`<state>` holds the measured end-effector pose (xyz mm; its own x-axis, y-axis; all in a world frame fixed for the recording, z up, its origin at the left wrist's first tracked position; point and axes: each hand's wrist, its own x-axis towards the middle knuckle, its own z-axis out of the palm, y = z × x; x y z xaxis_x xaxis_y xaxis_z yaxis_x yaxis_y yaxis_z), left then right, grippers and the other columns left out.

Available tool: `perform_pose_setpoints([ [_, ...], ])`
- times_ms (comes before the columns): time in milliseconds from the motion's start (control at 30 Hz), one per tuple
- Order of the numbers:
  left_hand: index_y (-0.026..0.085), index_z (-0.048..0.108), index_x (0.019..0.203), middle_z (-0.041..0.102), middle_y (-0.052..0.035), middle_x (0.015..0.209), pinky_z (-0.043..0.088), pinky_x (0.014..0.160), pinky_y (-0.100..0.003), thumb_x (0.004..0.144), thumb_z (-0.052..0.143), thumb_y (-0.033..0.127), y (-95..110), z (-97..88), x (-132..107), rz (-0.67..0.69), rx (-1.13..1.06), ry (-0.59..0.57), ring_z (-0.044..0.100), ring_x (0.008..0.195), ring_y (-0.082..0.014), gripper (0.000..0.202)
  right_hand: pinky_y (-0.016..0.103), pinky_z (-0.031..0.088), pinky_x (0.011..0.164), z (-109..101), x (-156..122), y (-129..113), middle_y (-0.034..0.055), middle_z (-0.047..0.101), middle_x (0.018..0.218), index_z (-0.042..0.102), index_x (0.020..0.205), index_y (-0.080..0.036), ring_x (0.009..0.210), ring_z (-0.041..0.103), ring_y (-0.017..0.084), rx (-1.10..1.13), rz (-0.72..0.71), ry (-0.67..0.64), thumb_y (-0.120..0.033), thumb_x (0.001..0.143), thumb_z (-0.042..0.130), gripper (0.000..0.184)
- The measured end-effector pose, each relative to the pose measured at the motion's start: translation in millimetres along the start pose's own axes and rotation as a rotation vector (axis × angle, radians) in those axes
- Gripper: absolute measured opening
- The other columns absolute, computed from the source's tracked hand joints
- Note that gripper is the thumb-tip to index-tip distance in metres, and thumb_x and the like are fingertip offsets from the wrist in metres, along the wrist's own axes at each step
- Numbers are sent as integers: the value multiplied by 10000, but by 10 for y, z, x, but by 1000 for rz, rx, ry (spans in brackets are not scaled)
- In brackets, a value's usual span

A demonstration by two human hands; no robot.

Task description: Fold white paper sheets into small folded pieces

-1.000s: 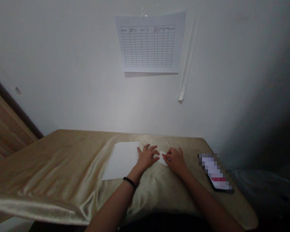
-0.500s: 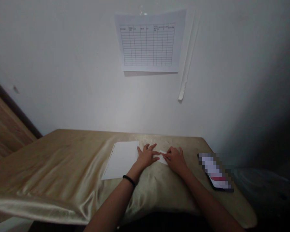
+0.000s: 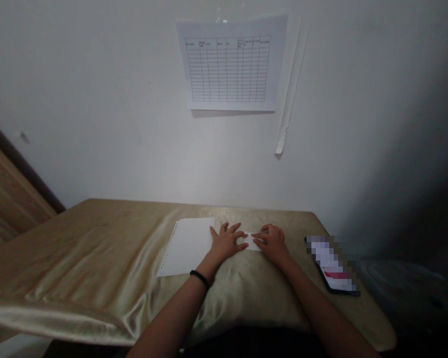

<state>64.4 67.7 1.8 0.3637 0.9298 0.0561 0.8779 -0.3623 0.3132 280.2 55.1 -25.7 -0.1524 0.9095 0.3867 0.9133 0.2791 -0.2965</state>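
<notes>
A small white piece of paper lies flat on the cloth-covered table between my two hands. From the left, my left hand rests with fingers spread, its index finger and thumb tips at the paper's left edge. My right hand lies over the right part of the paper; its thumb and index finger are stretched out on it, slightly apart, and the other fingers are bent. Part of the paper is hidden under that hand. Beside my left hand is a larger white sheet with a row of punched holes down its left side.
A phone, partly blurred out, lies near the right edge of the table. Shiny gold cloth with creases covers the tabletop. Behind it rises a white wall with a printed table sheet and a loose white strip.
My fingertips have drawn slightly apart, showing more of the small paper, which has turned a little and lies straighter. The larger sheet and the phone stay where they were.
</notes>
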Motion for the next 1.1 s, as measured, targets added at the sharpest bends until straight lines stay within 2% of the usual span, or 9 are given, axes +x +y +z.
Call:
perform_pose_setpoints([
  [133, 490, 641, 1213, 376, 85, 1591, -23, 1032, -859, 819, 649, 636, -4, 10, 10, -13, -5, -4, 193, 1476, -440, 421, 419, 292, 1063, -23, -26, 31, 45, 627, 1090, 797, 907, -339, 1079, 537, 222, 49, -22, 81, -386, 892, 659, 146],
  [333, 489, 633, 1223, 367, 79, 1597, -9, 1018, -871, 825, 624, 659, 9, -8, 2, -10, 5, -14, 193, 1476, -443, 433, 430, 286, 1061, -68, -56, -37, 53, 644, 1047, 800, 864, -325, 1071, 527, 227, -4, -98, 62, -411, 917, 619, 207],
  [533, 483, 637, 1223, 374, 75, 1594, -6, 1042, -851, 823, 625, 654, 14, -8, 0, -19, -3, -25, 185, 1482, -435, 436, 451, 272, 1057, -124, -57, -86, 58, 631, 1021, 797, 836, -324, 1055, 521, 243, -32, -7, 64, -423, 896, 634, 200],
  [767, 479, 640, 1212, 387, 79, 1585, -15, 1021, -870, 825, 633, 637, -5, 34, 17, -10, -4, 3, 205, 1474, -442, 418, 514, 249, 1071, -196, -22, -24, 78, 608, 987, 799, 809, -293, 1030, 501, 257, -117, 101, 96, -403, 910, 606, 244],
  [1100, 414, 662, 1167, 472, 72, 1534, -22, 1058, -845, 859, 633, 581, 14, 46, -14, 84, -24, 46, 242, 1477, -391, 352, 507, 250, 1079, -172, -53, -2, 84, 612, 1009, 796, 868, -286, 1036, 500, 257, -145, 109, 93, -421, 947, 559, 284],
])
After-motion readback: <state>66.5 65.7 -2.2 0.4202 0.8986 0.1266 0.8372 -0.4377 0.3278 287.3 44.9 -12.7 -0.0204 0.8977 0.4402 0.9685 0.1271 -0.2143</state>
